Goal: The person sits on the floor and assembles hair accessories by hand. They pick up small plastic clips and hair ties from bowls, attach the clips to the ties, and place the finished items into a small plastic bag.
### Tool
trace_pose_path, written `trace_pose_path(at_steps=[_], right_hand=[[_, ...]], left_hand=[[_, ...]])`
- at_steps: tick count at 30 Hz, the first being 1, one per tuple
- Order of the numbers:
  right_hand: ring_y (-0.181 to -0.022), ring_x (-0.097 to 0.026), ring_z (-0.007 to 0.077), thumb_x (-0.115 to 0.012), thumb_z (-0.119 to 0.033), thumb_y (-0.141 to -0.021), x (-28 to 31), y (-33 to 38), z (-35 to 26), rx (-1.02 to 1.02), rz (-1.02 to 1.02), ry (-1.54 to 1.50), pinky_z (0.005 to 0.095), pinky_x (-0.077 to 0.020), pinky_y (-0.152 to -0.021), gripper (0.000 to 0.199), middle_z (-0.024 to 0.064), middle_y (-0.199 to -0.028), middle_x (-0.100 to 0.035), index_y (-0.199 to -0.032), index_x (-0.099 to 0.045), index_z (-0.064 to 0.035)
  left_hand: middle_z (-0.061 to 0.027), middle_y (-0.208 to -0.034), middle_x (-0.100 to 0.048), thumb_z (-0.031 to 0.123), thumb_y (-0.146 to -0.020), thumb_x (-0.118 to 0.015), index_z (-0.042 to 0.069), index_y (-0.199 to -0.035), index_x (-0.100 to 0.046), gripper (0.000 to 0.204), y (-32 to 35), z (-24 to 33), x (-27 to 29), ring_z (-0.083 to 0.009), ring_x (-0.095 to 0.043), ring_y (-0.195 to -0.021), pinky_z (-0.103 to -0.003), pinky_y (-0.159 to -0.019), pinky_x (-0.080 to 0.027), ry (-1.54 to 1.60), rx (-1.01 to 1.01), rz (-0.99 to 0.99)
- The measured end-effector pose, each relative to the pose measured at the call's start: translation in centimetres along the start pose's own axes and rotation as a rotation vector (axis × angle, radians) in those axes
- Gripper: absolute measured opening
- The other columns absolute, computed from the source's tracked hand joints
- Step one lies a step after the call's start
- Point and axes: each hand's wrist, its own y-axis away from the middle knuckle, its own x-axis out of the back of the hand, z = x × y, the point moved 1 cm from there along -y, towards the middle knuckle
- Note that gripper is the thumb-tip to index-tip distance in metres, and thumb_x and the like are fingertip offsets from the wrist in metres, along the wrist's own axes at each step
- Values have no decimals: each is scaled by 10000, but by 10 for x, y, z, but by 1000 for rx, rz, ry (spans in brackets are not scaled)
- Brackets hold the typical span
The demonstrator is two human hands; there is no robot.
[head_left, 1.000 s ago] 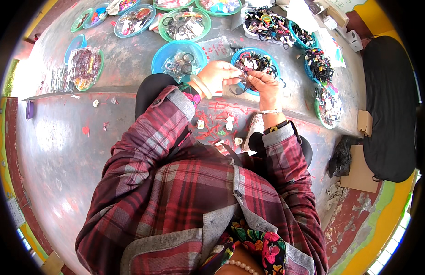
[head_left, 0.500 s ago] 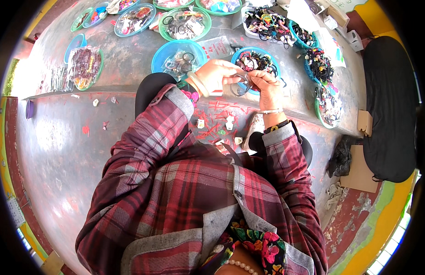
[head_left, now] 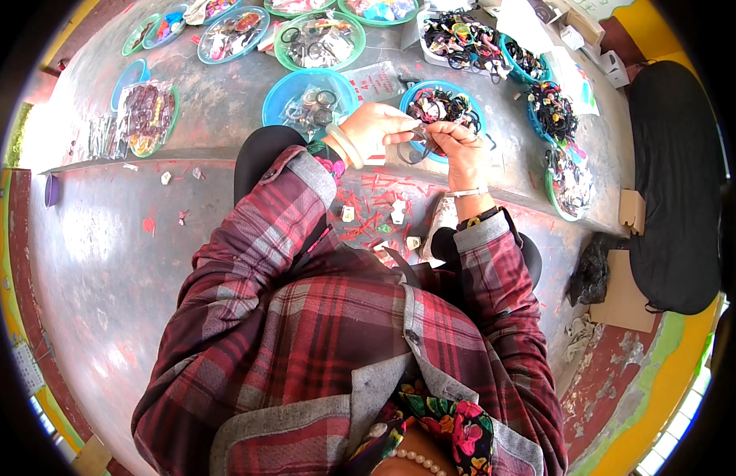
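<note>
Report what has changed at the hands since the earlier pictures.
The left hand has shifted very slightly left, and the dark loop pinched between the hands hangs in a different shape. Nothing was visibly taken up or let go. The right hand stayed nearly in place; the turquoise bowl and blue basket beyond stayed put.

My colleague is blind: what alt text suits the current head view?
In red plaid sleeves, a left hand and a right hand hold a small dark looped item between them, near a blue bowl of tangled things. More bowls stand on a grey surface.
</note>
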Motion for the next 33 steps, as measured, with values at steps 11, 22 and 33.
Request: trace_pose_path(at_steps=[11,22,33], right_hand=[[-800,-540,76,-673,-179,-775,-8,1,-11,-123,21,-118,210,-400,-720,307,-5,-889,-626,-1047,-600,-56],[-760,-585,115,-658,0,-749,-2,-1,14,-83,43,-130,231,-452,-728,113,62,-822,-654,-862,-661,8],[-743,-581,117,-683,6,-711,0,0,-4,-80,58,-166,235,-436,-738,118,62,-803,-659,-828,-672,3]], left_hand=[[-110,-937,-625,144,-859,-572,-65,-977,-598,242,3,4,-6,-155,-613,-849,-238,-760,-506,-94,-205,49],[-129,-902,-628,95,-866,-550,-80,-926,-596,192,0,-2,-12,-185,-632,-813,-257,-728,-529,-326,-243,6],[-128,-932,-616,138,-881,-533,-72,-962,-588,232,1,4,-9,-194,-621,-855,-264,-764,-512,-128,-168,-20]])
